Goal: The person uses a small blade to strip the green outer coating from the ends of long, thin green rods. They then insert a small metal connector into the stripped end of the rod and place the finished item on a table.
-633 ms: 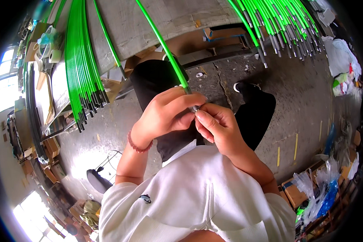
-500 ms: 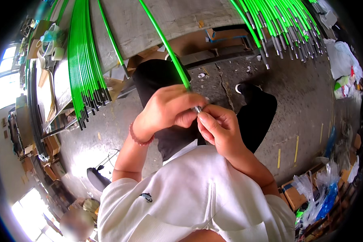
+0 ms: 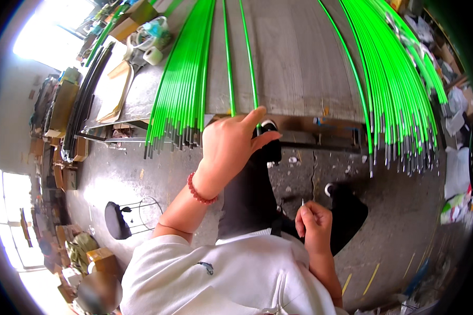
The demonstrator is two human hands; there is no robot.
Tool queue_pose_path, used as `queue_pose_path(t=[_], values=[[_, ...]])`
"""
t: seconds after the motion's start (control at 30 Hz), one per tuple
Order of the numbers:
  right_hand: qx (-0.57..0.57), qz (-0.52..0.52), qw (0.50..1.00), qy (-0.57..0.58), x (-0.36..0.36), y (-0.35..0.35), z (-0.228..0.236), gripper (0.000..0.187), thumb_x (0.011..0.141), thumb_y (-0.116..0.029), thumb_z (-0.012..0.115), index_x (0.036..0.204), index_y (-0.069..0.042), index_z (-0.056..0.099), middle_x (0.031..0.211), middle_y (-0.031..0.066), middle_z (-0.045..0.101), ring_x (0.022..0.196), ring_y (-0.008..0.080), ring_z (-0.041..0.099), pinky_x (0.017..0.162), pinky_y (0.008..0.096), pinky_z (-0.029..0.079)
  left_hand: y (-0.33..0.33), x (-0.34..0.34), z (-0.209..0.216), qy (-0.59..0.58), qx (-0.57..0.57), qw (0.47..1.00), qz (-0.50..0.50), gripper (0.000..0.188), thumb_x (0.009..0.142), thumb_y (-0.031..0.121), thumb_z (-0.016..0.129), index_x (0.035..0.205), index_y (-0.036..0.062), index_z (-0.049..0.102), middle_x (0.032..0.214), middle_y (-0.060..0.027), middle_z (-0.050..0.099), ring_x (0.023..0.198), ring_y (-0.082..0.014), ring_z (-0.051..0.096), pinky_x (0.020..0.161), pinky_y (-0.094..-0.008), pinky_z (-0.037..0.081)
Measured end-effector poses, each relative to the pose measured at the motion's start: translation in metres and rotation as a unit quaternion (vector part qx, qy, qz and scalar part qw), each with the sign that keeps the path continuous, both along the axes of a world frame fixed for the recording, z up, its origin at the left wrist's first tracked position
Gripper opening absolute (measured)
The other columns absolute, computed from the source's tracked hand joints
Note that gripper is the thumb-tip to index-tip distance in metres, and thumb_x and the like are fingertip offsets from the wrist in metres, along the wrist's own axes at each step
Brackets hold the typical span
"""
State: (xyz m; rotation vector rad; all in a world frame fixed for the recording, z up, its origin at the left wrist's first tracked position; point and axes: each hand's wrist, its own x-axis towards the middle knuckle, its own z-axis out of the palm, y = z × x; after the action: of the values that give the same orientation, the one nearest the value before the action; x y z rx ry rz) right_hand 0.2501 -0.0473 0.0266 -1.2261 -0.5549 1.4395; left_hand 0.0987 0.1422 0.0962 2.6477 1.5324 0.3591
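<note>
Out over the table edge, my left hand [image 3: 228, 144] has its index finger and thumb spread apart, and its other fingers are partly hidden. The dark end of a single green rod [image 3: 250, 63] shows between that finger and thumb; I cannot tell whether they touch it. A second green rod [image 3: 227, 58] runs just left of it, its lower end behind the hand. Lower right, above my lap, my right hand [image 3: 315, 223] is closed in a pinch. A small silver metal piece [image 3: 302, 201] pokes up from its fingertips.
Rows of green rods with dark ends overhang the table [image 3: 294, 79], a bundle [image 3: 181, 79] at left and a larger one [image 3: 399, 94] at right. Tape rolls [image 3: 153, 55] and papers lie far left. A round stool [image 3: 118, 220] stands on the floor; plastic bags [image 3: 457, 170] hang right.
My hands have moved apart. The left has let go of the green rod and reached up to the table edge; the right has dropped lower with the metal piece. The view has shifted.
</note>
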Motion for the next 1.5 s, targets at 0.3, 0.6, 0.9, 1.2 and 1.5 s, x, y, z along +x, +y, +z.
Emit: queue_pose_path(t=[0.3, 0.6, 0.9, 1.2, 1.5], values=[[-0.009, 0.015, 0.998, -0.059, -0.004, -0.01, -0.006, 0.029, 0.095, -0.014, 0.053, 0.068, -0.003, 0.054, 0.055, -0.0018, 0.049, 0.045, 0.0034, 0.041, 0.042, 0.0196, 0.031, 0.111, -0.007, -0.067, 0.088, 0.135, 0.986, -0.045, 0.057, 0.09, 0.052, 0.051, 0.13, 0.0118, 0.053, 0.14, -0.0058, 0.049, 0.138, -0.0259, 0.034, 0.116, -0.0442, 0.019], [-0.034, 0.013, 0.998, -0.058, 0.0, -0.016, -0.025, 0.03, 0.095, -0.015, 0.054, 0.068, -0.004, 0.054, 0.055, -0.0018, 0.049, 0.046, 0.0035, 0.043, 0.042, 0.0201, 0.031, 0.132, -0.075, -0.037, 0.124, 0.238, 0.96, 0.074, 0.047, 0.087, 0.016, 0.057, 0.133, 0.0063, 0.049, 0.14, -0.013, 0.046, 0.135, -0.0316, 0.036, 0.11, -0.0435, 0.029], [0.004, -0.028, 0.997, -0.077, 0.004, -0.02, -0.032, 0.023, 0.095, -0.014, 0.051, 0.074, -0.004, 0.052, 0.06, -0.0026, 0.048, 0.05, 0.0029, 0.042, 0.045, 0.0201, 0.032, -0.019, 0.1, -0.057, -0.408, -0.559, 0.713, -0.113, 0.047, 0.096, 0.031, 0.058, 0.128, -0.0021, 0.051, 0.112, -0.0072, 0.063, 0.068, -0.0047, 0.051, 0.059, -0.018, 0.044], [0.008, -0.135, 0.986, -0.099, 0.033, -0.05, -0.024, 0.023, 0.095, -0.01, 0.049, 0.073, -0.004, 0.049, 0.059, -0.0044, 0.046, 0.05, 0.0005, 0.038, 0.045, 0.0187, 0.029, -0.03, 0.204, -0.107, -0.479, -0.72, 0.488, -0.117, 0.023, 0.092, 0.021, 0.065, 0.094, 0.0015, 0.053, 0.084, -0.0029, 0.056, 0.063, -0.0074, 0.048, 0.052, -0.0205, 0.038], [0.086, -0.181, 0.947, -0.251, 0.041, -0.03, 0.005, 0.024, 0.093, -0.008, 0.053, 0.071, 0.0, 0.05, 0.056, 0.0003, 0.047, 0.05, 0.0037, 0.039, 0.046, 0.0225, 0.03, -0.055, 0.123, -0.059, -0.511, -0.717, 0.456, -0.131, 0.02, 0.098, 0.02, 0.055, 0.108, 0.0032, 0.059, 0.091, -0.0069, 0.063, 0.061, -0.0033, 0.049, 0.051, -0.017, 0.038]])
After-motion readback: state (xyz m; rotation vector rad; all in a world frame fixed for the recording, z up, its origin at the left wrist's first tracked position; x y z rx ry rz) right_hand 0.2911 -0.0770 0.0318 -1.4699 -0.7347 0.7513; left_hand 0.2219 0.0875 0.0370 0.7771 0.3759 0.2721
